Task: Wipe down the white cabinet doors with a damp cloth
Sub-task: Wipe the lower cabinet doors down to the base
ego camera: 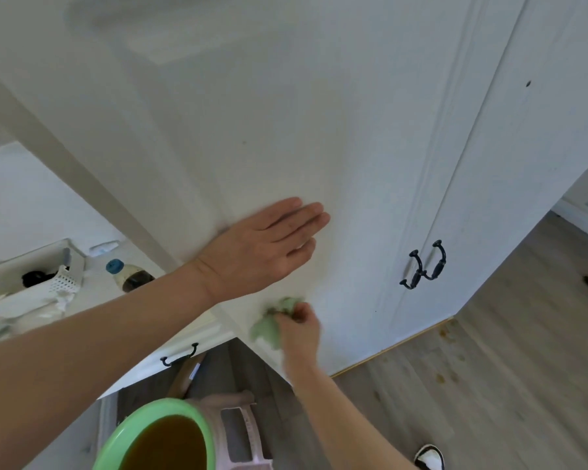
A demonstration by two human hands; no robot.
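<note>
A tall white cabinet (pixel 286 113) fills the view, its side panel facing me and its two doors (pixel 510 164) on the right with dark handles (pixel 425 264). My left hand (pixel 265 245) lies flat on the side panel, fingers straight and together. Below it my right hand (pixel 299 330) grips a crumpled pale green cloth (pixel 272 329) against the lower part of the same panel. The hand and cloth are blurred.
A green basin (pixel 184 410) of brown water stands on a pink stool (pixel 238 432) below. Left is a white counter with a white basket (pixel 38 276), a blue-capped bottle (pixel 129 274) and a drawer handle (pixel 179 357). Wood floor (pixel 489 385) right; a shoe (pixel 430 457) bottom right.
</note>
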